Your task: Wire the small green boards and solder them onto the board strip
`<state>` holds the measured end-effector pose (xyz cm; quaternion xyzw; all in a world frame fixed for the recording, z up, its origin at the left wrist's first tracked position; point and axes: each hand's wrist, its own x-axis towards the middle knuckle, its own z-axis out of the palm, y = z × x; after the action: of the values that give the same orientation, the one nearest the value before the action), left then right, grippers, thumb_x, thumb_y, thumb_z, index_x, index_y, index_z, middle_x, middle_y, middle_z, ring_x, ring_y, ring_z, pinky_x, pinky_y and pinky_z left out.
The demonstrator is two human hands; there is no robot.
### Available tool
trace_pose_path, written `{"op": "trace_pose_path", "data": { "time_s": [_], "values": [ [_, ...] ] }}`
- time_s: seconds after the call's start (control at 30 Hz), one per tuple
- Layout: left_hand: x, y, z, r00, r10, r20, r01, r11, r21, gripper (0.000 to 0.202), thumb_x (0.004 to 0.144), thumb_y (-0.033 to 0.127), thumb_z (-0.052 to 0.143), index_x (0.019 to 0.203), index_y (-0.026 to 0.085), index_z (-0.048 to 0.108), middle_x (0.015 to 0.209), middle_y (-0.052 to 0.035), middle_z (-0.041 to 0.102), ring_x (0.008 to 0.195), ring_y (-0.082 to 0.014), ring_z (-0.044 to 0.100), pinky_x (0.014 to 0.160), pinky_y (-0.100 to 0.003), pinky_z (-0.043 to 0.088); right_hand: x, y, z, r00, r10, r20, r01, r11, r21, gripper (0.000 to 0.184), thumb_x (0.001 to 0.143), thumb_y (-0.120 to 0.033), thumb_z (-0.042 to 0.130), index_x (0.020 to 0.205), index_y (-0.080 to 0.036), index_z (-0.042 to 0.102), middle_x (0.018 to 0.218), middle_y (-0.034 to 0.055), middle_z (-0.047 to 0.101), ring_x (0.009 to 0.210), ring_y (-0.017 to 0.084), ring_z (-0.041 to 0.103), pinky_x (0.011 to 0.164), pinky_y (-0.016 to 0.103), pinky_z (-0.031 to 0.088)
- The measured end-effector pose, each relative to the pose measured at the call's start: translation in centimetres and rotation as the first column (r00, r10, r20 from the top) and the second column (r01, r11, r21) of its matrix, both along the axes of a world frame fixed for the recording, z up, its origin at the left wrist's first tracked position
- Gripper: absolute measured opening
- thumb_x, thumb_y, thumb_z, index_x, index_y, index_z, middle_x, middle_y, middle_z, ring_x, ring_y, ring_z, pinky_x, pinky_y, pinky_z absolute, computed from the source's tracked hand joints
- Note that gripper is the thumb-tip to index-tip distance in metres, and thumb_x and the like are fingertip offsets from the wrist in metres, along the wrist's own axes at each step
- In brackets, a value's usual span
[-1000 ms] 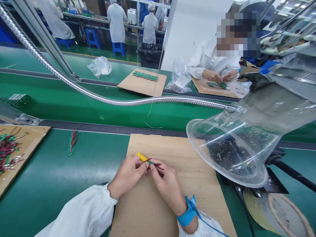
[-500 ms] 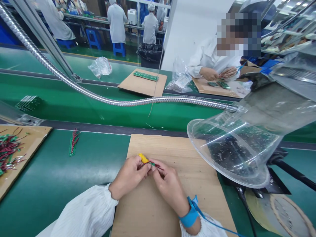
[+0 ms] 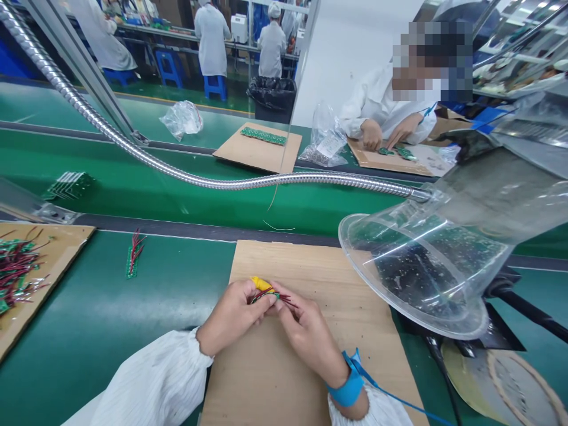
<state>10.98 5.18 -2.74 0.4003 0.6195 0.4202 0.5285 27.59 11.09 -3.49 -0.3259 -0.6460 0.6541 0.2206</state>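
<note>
Above a sheet of brown cardboard, my two hands meet on a small green circuit board with dark red wires. My left hand is closed, its thumb pressing along the board's left part. A yellow cover, apparently a finger cot, shows at the fingertips behind the board; I cannot tell which finger wears it. My right hand pinches the board's right end, where the wires stick out past the fingers. A blue strap with a cord circles my right wrist. The fingers hide much of the board.
At left, wired boards pile on cardboard; one more wired board lies nearer. A clear fume hood on a metal hose overhangs the right side. Stacked boards sit on the green conveyor. A co-worker's hands work opposite.
My hands keep their grip on the board, with only a slight shift. The stacked boards have slid right along the conveyor. The co-worker's hands have lowered and spread over their boards.
</note>
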Motion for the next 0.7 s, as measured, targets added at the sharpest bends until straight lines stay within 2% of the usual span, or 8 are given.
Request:
{"op": "trace_pose_path", "data": {
  "time_s": [0.13, 0.23, 0.4, 0.5, 0.53, 0.6, 0.7],
  "values": [
    [0.2, 0.0, 0.2, 0.999, 0.007, -0.047, -0.006, 1.0, 0.018, 0.029, 0.087, 0.045, 0.063, 0.076, 0.018, 0.061, 0.062, 0.0024, 0.058, 0.052, -0.009, 0.046, 0.05, -0.023, 0.036, -0.3, -0.5, 0.0, 0.994, -0.048, 0.103, 0.034, 0.99, 0.136, 0.043, 0.098, -0.028, 0.052, 0.136, -0.02, 0.068, 0.1, 0.0068, 0.081, 0.085, 0.024, 0.077, 0.09, 0.039, 0.062],
    [0.5, -0.1, 0.0, 0.995, 0.052, -0.09, -0.051, 0.998, 0.021, 0.027, 0.086, 0.043, 0.062, 0.072, 0.02, 0.056, 0.058, 0.0038, 0.054, 0.05, -0.0096, 0.045, 0.049, -0.023, 0.034, -0.6, -0.8, 0.2, 0.981, -0.074, 0.181, 0.03, 0.971, 0.237, 0.044, 0.097, -0.026, 0.049, 0.135, -0.02, 0.07, 0.097, 0.0075, 0.081, 0.077, 0.023, 0.076, 0.084, 0.037, 0.062],
    [0.6, -0.3, -0.8, 0.991, 0.067, -0.113, -0.066, 0.998, 0.012, 0.028, 0.089, 0.043, 0.059, 0.072, 0.021, 0.054, 0.057, 0.0043, 0.054, 0.05, -0.01, 0.046, 0.05, -0.023, 0.035, -0.7, -1.0, 0.3, 0.959, -0.129, 0.253, 0.037, 0.94, 0.338, 0.049, 0.097, -0.025, 0.046, 0.142, -0.016, 0.064, 0.095, 0.0102, 0.081, 0.073, 0.025, 0.075, 0.066, 0.035, 0.06],
    [0.8, -0.3, -0.8, 0.989, 0.1, -0.11, -0.104, 0.994, -0.023, 0.029, 0.086, 0.044, 0.062, 0.072, 0.022, 0.053, 0.058, 0.0046, 0.054, 0.049, -0.0097, 0.045, 0.049, -0.024, 0.034, -0.6, -1.3, 0.2, 0.959, -0.126, 0.254, 0.025, 0.931, 0.364, 0.051, 0.098, -0.024, 0.046, 0.146, -0.016, 0.059, 0.088, 0.0081, 0.08, 0.069, 0.024, 0.074, 0.065, 0.035, 0.06],
    [0.8, -0.3, -0.7, 0.986, 0.12, -0.119, -0.124, 0.992, -0.027, 0.028, 0.086, 0.044, 0.062, 0.072, 0.022, 0.053, 0.058, 0.0045, 0.054, 0.049, -0.0098, 0.046, 0.049, -0.024, 0.034, -0.6, -1.5, 0.1, 0.959, -0.123, 0.254, 0.019, 0.926, 0.376, 0.053, 0.098, -0.023, 0.046, 0.149, -0.017, 0.055, 0.091, 0.0082, 0.08, 0.072, 0.025, 0.075, 0.068, 0.035, 0.061],
    [1.0, -0.2, -0.5, 0.978, 0.157, -0.139, -0.161, 0.987, -0.019, 0.027, 0.086, 0.044, 0.061, 0.074, 0.022, 0.053, 0.06, 0.0036, 0.056, 0.051, -0.0106, 0.048, 0.05, -0.024, 0.036, -0.9, -2.3, -0.1, 0.962, -0.119, 0.244, 0.005, 0.906, 0.423, 0.061, 0.097, -0.02, 0.046, 0.158, -0.018, 0.042, 0.111, 0.0106, 0.079, 0.092, 0.027, 0.077, 0.081, 0.038, 0.063],
    [1.2, -0.1, -0.2, 0.975, 0.181, -0.132, -0.184, 0.983, -0.006, 0.029, 0.086, 0.046, 0.06, 0.073, 0.021, 0.053, 0.061, 0.0026, 0.058, 0.051, -0.0107, 0.05, 0.05, -0.024, 0.039, -1.3, -3.7, -0.6, 0.968, -0.126, 0.217, -0.008, 0.85, 0.527, 0.077, 0.097, -0.018, 0.047, 0.167, -0.019, 0.013, 0.149, 0.0138, 0.059, 0.132, 0.03, 0.062, 0.104, 0.044, 0.056]
  ]
}}
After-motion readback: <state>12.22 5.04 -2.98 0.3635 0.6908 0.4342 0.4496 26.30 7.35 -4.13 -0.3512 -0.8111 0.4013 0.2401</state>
